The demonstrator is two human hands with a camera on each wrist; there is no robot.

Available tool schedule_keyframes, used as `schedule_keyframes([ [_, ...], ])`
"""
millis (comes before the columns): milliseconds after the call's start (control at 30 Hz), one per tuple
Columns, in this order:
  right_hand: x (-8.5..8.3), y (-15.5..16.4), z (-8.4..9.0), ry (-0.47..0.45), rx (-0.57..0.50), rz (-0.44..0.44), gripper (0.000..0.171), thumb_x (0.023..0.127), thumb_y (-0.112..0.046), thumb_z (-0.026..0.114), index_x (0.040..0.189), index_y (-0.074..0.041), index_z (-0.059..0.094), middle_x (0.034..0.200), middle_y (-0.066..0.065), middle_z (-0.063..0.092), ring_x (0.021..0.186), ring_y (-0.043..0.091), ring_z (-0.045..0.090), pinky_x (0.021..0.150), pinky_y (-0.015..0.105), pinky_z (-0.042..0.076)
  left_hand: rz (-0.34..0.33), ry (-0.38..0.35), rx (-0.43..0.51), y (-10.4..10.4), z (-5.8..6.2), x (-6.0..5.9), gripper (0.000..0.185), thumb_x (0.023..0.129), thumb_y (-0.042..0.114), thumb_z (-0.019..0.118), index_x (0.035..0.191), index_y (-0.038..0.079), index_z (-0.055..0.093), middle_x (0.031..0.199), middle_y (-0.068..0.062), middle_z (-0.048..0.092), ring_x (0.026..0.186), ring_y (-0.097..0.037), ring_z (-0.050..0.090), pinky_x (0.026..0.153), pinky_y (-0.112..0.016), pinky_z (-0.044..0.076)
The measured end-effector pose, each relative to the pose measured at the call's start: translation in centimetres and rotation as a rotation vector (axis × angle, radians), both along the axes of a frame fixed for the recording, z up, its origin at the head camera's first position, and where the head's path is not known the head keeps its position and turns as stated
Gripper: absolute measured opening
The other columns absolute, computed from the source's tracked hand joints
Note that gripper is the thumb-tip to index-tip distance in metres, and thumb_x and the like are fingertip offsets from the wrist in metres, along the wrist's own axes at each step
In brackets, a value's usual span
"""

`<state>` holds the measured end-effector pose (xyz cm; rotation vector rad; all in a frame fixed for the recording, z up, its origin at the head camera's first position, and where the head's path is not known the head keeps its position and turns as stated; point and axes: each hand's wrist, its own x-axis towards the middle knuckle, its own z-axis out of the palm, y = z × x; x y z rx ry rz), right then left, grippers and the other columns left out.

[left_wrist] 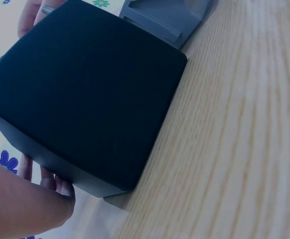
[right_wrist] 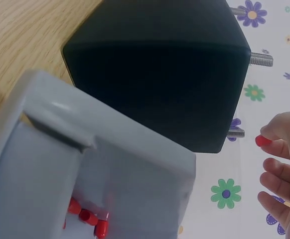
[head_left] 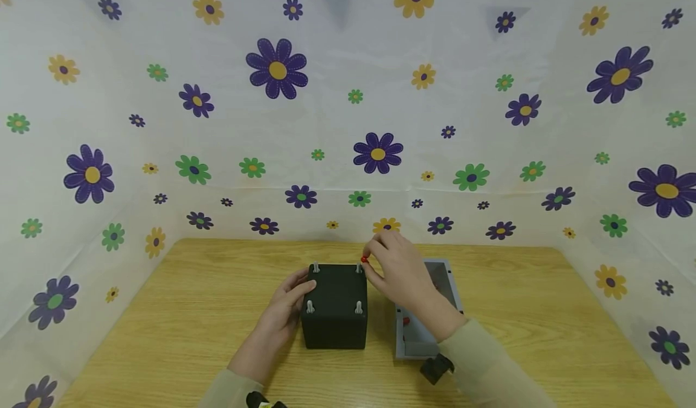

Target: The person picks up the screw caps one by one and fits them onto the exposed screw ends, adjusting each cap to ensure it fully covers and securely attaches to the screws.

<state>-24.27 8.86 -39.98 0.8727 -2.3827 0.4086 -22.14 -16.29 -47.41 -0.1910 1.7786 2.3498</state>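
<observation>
Your left hand steadied the black box, fingers relaxed against its side. Your right hand pinched a red cap beside the far-right stud.

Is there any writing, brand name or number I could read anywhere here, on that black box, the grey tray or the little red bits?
None: no words, numbers or logos show in any view.
Black box: plain faces, only bare metal studs on top.
Grey tray: unmarked.
Red cap pinched by the right hand: too small to show any mark.
Backdrop: flower print only.
</observation>
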Motion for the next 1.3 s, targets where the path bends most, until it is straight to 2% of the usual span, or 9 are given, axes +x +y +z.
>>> schedule_keyframes([
  [300, -0.2, -0.4, -0.3, 0.003, -0.008, 0.005, 0.013, 0.093, -0.019, 0.082, 0.099, -0.015, 0.071, 0.103, 0.003, 0.064, 0.093, 0.02, 0.06, 0.084, 0.036, 0.055, 0.001, 0.009, 0.003, 0.0, 0.1, 0.0, 0.064, 0.103, 0.009, 0.058, 0.162, 0.0, 0.035, 0.149, -0.011, 0.046, 0.105, -0.001, 0.064, 0.091, -0.016, 0.054],
  [800, -0.3, -1.1, -0.9, -0.033, -0.043, -0.005, 0.017, 0.091, -0.022, 0.085, 0.1, -0.014, 0.072, 0.103, 0.003, 0.066, 0.095, 0.02, 0.061, 0.085, 0.036, 0.057, 0.007, 0.006, 0.0, 0.1, 0.0, 0.0, 0.064, 0.103, 0.01, 0.059, 0.162, 0.001, 0.035, 0.152, -0.013, 0.045, 0.106, -0.002, 0.063, 0.091, -0.016, 0.053],
  [1300, -0.4, -1.0, -1.5, -0.161, -0.121, -0.014, 0.015, 0.093, -0.023, 0.083, 0.101, -0.014, 0.074, 0.104, 0.003, 0.065, 0.095, 0.021, 0.061, 0.085, 0.036, 0.056, 0.03, 0.005, 0.002, 0.2, 0.0, -0.1, 0.062, 0.102, 0.009, 0.06, 0.159, 0.0, 0.038, 0.145, -0.01, 0.05, 0.104, -0.002, 0.064, 0.089, -0.016, 0.054],
])
